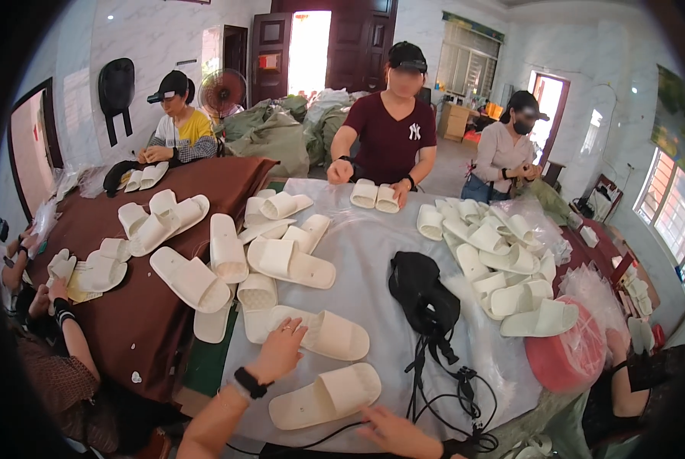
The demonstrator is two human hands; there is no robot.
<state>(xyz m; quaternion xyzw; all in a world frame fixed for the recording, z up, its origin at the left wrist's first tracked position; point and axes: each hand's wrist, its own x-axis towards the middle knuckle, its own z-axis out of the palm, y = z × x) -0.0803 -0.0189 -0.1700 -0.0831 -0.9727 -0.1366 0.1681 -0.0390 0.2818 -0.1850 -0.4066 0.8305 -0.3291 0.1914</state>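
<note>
My left hand [281,348], a dark band on its wrist, reaches over a cream slide slipper [341,336]. Its fingers are extended across the insole end; whether they press on it I cannot tell. Closer to me another cream slipper [323,399] lies flat on the pale sheet, its strap toward the right. Beside that slipper's right end is my right hand [396,432], low in the picture, with fingers apart and nothing in them. More cream slippers [293,262] lie loosely heaped just beyond my left hand.
A black bag [425,294] with tangled cords lies right of centre. Further right are a slipper pile [503,252] and a pink round stool [564,344]. A brown-covered table [120,336] adjoins on the left. Across the table, a person in maroon [388,134] handles a pair of slippers [375,196].
</note>
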